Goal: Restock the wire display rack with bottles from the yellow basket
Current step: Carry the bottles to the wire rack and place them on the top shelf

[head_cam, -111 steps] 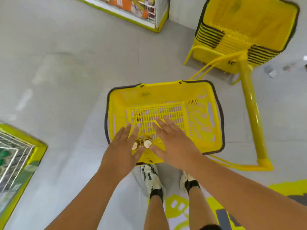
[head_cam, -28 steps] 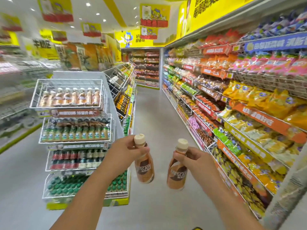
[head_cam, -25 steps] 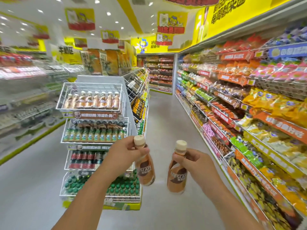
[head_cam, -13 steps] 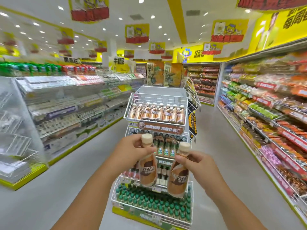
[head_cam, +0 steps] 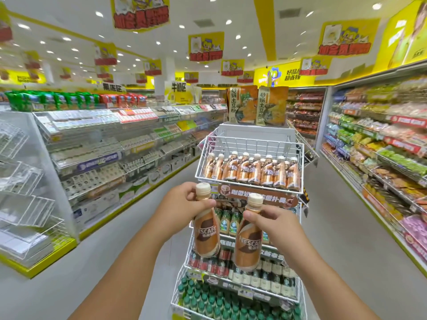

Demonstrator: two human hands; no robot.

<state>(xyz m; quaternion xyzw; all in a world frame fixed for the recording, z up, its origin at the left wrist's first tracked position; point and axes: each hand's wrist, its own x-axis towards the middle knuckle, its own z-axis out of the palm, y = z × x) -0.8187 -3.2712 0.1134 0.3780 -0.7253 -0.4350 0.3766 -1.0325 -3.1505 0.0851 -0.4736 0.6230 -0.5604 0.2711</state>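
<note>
Hands with bottles before stocked rack

Both bottles under my fingers are brown and cream with beige caps; beyond them, the wire rack is white.

We hold both bare forearms stretched forward and up, our left hand with fingers and thumb curled round a bottle neck, our right hand pinching another bottle's neck just beside it.
</note>
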